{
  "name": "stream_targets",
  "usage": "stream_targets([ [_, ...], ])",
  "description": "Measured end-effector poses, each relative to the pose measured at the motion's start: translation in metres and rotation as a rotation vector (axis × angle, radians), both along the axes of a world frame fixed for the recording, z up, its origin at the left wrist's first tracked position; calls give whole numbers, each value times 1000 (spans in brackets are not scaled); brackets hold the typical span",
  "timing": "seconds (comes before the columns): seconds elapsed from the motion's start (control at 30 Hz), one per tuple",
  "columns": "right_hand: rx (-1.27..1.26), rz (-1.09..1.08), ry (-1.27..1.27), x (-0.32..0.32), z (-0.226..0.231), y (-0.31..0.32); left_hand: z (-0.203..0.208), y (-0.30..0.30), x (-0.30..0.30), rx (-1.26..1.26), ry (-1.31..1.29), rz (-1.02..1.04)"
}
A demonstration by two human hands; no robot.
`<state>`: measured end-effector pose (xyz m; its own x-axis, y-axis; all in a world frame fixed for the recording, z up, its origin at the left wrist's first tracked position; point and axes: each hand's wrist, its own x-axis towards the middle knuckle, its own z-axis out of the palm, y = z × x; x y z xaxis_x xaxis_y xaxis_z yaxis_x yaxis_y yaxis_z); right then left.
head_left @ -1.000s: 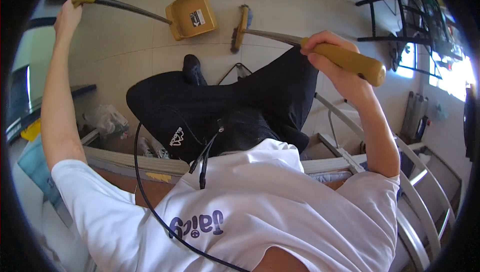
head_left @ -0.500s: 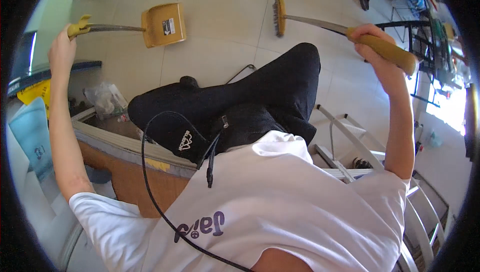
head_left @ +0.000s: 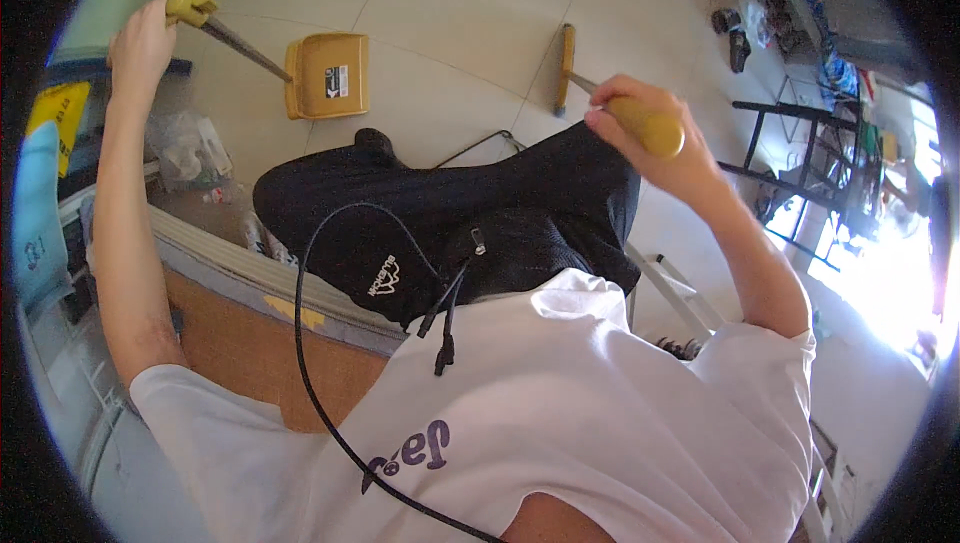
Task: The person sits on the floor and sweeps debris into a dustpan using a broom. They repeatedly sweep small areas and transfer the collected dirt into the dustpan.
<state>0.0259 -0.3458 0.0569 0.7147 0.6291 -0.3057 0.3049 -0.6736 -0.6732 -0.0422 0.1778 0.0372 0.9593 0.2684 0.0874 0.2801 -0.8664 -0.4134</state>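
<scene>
At the upper left my left hand (head_left: 145,43) is closed round the top of a long-handled yellow dustpan (head_left: 310,78). Its metal shaft slants down to the pan, which lies on the tiled floor with a white label inside. My right hand (head_left: 650,128) is wrapped round the yellow grip of a broom (head_left: 566,68). The broom's narrow yellow head is on the floor, to the right of the dustpan and apart from it. Part of the broom's shaft is foreshortened behind my hand, and its bristles hardly show.
A clear plastic bag (head_left: 187,151) lies at the left, by a brown board with a pale frame (head_left: 230,263). A metal ladder (head_left: 680,293) stands at my right. Dark shoes (head_left: 738,43) and a black metal rack (head_left: 800,143) are farther right.
My right hand has moved left and slightly down, bringing the broom's handle more upright. My left hand has risen and shifted a little right. The view has turned slightly.
</scene>
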Motion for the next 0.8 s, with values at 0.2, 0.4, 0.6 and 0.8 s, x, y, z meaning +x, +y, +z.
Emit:
stream_targets([
  [0.2,64,30,81,-20,5,24,-18,5,28,-25,-11,1],
  [0.4,112,53,154,-30,24,51,0,-41,40,-171,-142,53],
  [0.6,256,72,169,-47,23,69,2,-59,40,-115,-191,34],
  [0.8,422,89,189,-61,10,88,-10,-42,55,-40,-127,-13],
])
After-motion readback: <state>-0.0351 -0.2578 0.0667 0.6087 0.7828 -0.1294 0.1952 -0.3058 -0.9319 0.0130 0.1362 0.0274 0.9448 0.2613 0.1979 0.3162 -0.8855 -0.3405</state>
